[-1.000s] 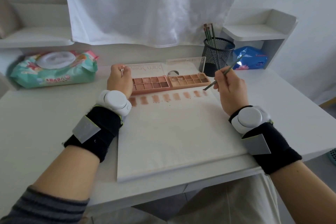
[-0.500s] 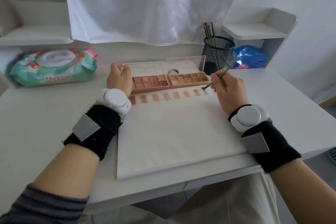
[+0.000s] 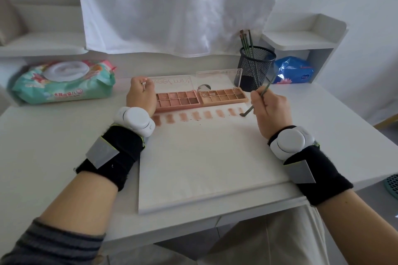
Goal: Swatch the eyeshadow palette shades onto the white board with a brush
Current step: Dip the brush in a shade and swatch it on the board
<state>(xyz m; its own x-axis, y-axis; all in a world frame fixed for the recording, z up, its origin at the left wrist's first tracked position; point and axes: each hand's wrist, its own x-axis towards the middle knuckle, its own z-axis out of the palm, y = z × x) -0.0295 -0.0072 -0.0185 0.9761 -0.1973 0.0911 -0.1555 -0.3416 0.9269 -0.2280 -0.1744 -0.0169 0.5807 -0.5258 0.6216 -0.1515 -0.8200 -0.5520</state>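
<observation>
The white board lies at the centre of the desk. At its 12 o'clock edge sit two palettes side by side, the left palette touching the right palette, with a row of swatches just before them. At 1 o'clock stands the brush holder, a bag to its right. At 10 o'clock rests the wipes pack.

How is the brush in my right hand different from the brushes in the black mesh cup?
The held brush is tilted, its tip down at the white board beside the swatch row; the cup brushes stand upright. It is gripped by the right hand; they rest untouched in the mesh cup. All have thin greenish handles.
</observation>
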